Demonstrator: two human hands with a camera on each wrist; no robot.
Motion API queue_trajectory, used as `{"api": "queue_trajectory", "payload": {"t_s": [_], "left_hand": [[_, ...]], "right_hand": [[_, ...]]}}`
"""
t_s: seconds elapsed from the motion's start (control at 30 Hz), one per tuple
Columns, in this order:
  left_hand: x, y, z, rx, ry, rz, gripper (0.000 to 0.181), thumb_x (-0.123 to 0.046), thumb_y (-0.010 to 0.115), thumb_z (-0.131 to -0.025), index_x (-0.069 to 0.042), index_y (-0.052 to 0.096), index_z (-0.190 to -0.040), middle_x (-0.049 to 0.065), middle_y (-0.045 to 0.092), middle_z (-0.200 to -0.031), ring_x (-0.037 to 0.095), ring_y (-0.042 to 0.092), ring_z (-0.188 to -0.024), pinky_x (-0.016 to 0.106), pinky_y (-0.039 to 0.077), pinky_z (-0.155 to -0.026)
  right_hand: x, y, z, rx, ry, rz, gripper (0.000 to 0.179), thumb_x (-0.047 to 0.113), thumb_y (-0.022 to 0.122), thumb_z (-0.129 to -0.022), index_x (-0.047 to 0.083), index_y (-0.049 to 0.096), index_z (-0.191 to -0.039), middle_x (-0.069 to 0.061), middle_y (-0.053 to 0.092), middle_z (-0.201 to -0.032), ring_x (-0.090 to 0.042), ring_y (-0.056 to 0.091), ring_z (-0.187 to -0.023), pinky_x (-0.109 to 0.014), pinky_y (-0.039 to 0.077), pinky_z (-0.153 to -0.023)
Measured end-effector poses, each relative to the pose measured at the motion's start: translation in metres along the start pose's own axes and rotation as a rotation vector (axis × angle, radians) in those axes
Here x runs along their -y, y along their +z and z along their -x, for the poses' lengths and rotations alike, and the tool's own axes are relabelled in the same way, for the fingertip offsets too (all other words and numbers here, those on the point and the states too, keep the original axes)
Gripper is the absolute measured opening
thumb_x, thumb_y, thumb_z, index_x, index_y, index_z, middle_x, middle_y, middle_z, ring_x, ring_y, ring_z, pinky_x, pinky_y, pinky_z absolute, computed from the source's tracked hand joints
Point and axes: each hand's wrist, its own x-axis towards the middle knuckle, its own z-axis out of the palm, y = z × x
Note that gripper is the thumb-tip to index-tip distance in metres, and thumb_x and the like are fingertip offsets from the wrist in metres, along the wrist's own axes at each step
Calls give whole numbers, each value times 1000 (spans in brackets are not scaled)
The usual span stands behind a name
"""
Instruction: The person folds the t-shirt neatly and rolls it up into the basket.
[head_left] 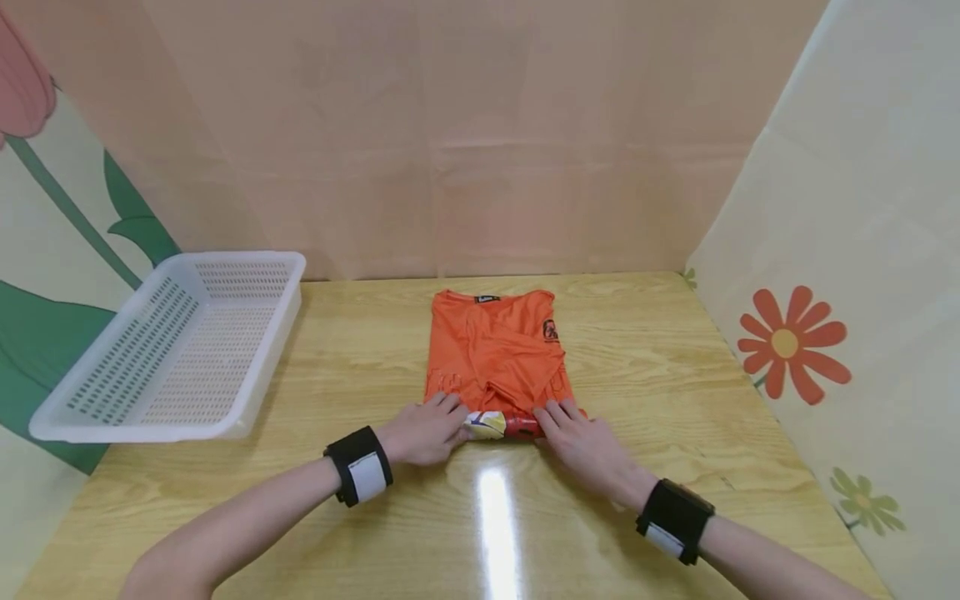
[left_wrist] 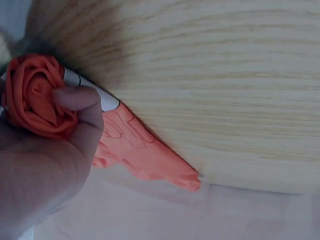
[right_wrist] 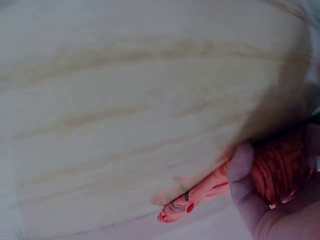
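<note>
An orange T-shirt [head_left: 491, 342] lies flat on the table, its collar at the far side and its near edge rolled up. The rolled part [head_left: 486, 425] shows a white, yellow and red print between the two hands. My left hand [head_left: 425, 432] grips the left end of the roll; in the left wrist view the thumb presses into the spiral end [left_wrist: 37, 107]. At the other end my right hand [head_left: 588, 450] holds the roll, with its thumb against the orange fabric [right_wrist: 282, 167] in the right wrist view. Fingers of both hands rest over the top of the roll.
A white perforated plastic basket [head_left: 262, 367] stands at the left of the wooden table [head_left: 637, 350]. Behind the table hangs a plain pinkish-beige sheet [head_left: 480, 150]. Flower-printed sheets border the left and right sides.
</note>
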Motion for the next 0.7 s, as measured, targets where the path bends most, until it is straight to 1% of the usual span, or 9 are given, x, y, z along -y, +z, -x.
{"api": "queue_trajectory", "payload": {"t_s": [0.1,0.13,0.2,0.27,0.37,0.43,0.5,0.57,0.7], "left_hand": [[0,-1,0,13,-4,-4,29,-39,47,-111,-14,60,-120,4,59,-123,20,53,-110,33,47,-72],[-1,-1,0,5,0,-25,31,-40,47,-111,-14,60,-122,4,59,-125,21,54,-112,35,50,-76],[-2,1,3,-35,20,-116,36,-43,49,-110,-14,59,-130,5,61,-129,22,57,-117,41,54,-85],[-3,5,6,-110,53,-250,43,-47,51,-109,-15,57,-137,4,62,-133,23,59,-121,46,56,-92],[-3,14,8,-277,105,-473,49,-50,54,-107,-18,53,-144,2,64,-134,22,62,-120,47,59,-92],[-4,21,8,-374,117,-561,47,-48,52,-108,-19,54,-145,0,65,-132,20,63,-117,46,60,-89],[-4,26,7,-426,115,-591,43,-46,50,-109,-20,55,-144,-1,65,-130,20,64,-115,46,61,-88],[-4,28,5,-423,104,-572,39,-41,48,-111,-20,55,-142,-1,64,-130,21,63,-115,48,62,-88],[-6,26,3,-328,77,-460,36,-35,46,-112,-19,53,-143,2,62,-134,25,62,-118,51,61,-89]], "right_hand": [[0,1,-1,31,-9,-26,23,7,67,-97,9,61,-119,-5,62,-110,-23,60,-100,-31,52,-49],[-1,1,-2,37,-10,-44,23,4,67,-96,8,60,-118,-5,62,-109,-23,60,-98,-32,53,-49],[-3,1,-5,42,-12,-96,23,3,68,-94,7,61,-116,-6,64,-108,-24,62,-96,-35,55,-52],[-6,0,-9,59,-8,-146,24,3,69,-93,6,61,-116,-8,67,-109,-28,65,-97,-39,58,-55],[-11,-3,-16,125,16,-232,19,9,69,-97,7,62,-114,-10,70,-109,-34,69,-101,-44,60,-59],[-14,-6,-21,179,36,-285,14,13,68,-99,9,62,-111,-9,71,-107,-35,70,-104,-46,61,-61],[-17,-9,-25,228,50,-330,9,17,67,-101,11,62,-106,-7,70,-103,-33,70,-101,-44,59,-60],[-19,-12,-28,260,55,-356,7,17,66,-102,12,62,-103,-6,69,-101,-31,69,-99,-42,58,-60],[-19,-14,-29,276,66,-360,8,19,65,-103,13,62,-106,-6,70,-104,-30,69,-102,-41,59,-64]]}}
